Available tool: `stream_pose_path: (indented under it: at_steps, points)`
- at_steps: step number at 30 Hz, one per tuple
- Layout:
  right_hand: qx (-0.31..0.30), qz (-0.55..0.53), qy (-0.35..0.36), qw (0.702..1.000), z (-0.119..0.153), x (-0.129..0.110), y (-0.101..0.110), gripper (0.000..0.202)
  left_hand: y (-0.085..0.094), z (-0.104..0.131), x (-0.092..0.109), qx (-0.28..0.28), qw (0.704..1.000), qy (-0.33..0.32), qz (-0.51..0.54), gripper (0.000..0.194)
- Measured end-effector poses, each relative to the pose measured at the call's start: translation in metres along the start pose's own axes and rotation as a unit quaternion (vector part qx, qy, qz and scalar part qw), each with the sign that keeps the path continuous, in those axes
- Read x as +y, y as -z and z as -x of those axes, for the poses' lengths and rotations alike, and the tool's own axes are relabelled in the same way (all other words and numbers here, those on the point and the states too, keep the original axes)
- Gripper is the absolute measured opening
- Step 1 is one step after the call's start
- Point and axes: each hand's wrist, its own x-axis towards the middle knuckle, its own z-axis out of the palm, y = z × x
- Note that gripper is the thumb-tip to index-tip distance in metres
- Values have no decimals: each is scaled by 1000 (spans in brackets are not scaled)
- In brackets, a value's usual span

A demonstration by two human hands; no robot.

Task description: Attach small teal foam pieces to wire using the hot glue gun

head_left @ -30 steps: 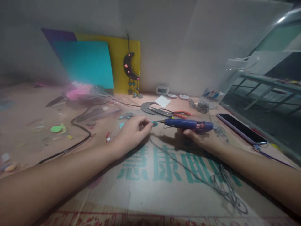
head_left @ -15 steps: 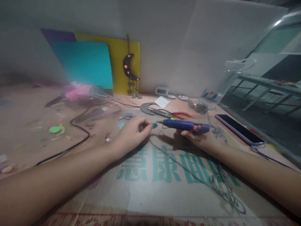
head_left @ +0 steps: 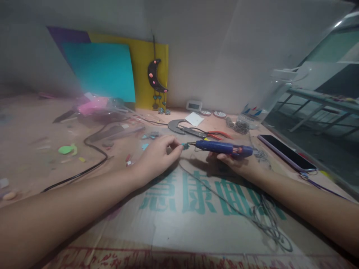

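Note:
Between its thumb and forefinger, my left hand [head_left: 161, 155] pinches the edge of a small teal flower-like piece [head_left: 186, 146]. A blue hot glue gun [head_left: 221, 147] lies level in my right hand [head_left: 238, 162], which is closed around it from below. Its metal nozzle points left and meets or nearly meets the teal piece; I cannot tell whether they touch. Thin grey string [head_left: 213, 191] runs from below my left hand to a loose tangle on the right. More small teal pieces [head_left: 150, 135] rest behind my left hand.
Red-handled pliers [head_left: 218, 134] lie behind the glue gun, by a grey crescent [head_left: 176, 127]. A phone [head_left: 286, 152] is at the right. A dark moon ornament [head_left: 155, 76] hangs before a yellow sheet [head_left: 140, 74]. A black cable [head_left: 81, 173] crosses the left side.
The view has shifted slightly. The glue gun's nozzle stays by the teal piece, and both hands keep nearly the same pose.

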Motion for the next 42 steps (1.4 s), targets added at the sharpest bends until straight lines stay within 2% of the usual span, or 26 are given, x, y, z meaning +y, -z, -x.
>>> stream_pose_path:
  at_steps: [4,7,20,26,30,37,42]
  points:
    - [54,31,-3,998,1,1,-1,36,0,0,-1,-1,1000,-1,3,17]
    - [70,38,-4,997,1,-2,-2,36,0,1,-1,-2,1000,-1,8,17]
    - [48,50,-8,998,0,4,-3,33,0,1,-1,-3,1000,-15,2,17]
    - [82,63,-23,994,2,7,-2,31,0,0,-1,-3,1000,14,5,18]
    - [76,91,-47,992,3,14,-2,33,-1,-1,-3,-14,1000,23,9,18]
    - [25,25,50,998,1,8,-1,34,-4,-1,-5,-17,1000,14,3,12]
    - [1,14,79,997,1,8,0,36,-4,-1,-2,-17,1000,10,10,14]
